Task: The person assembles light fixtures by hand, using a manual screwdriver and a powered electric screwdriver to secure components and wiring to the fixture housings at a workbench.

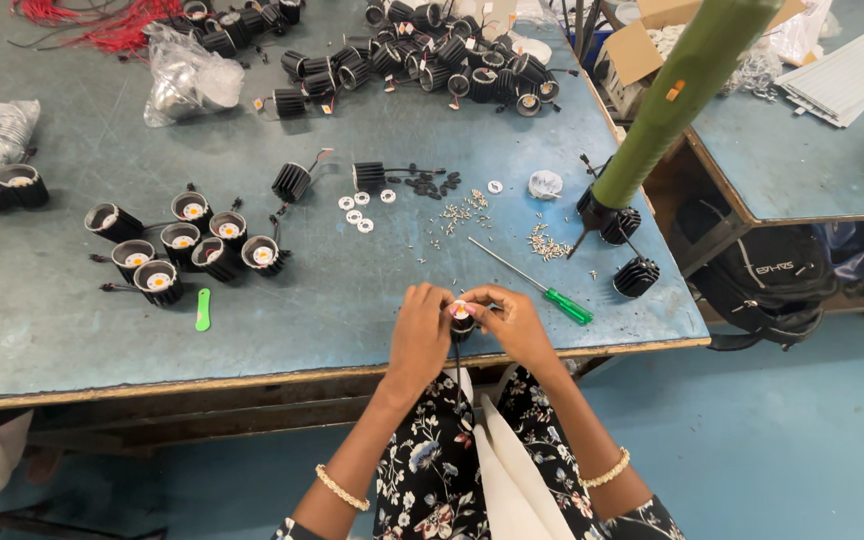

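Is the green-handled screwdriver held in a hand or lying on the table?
Lying on the table. The screwdriver rests flat beside the right hand, untouched; both hands hold a small black lamp housing.

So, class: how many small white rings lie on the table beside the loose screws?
5: four in a cluster, at and, and one at. A sixth ring lies further right.

The worktable (52,330) was dull blue-grey. Near its front edge lay a screwdriver (537,283) with a bright green handle. Black finned housings (192,245) had white and orange centres. Red wires (102,25) filled the far left corner. The person's dress (432,470) was black with a white floral pattern.
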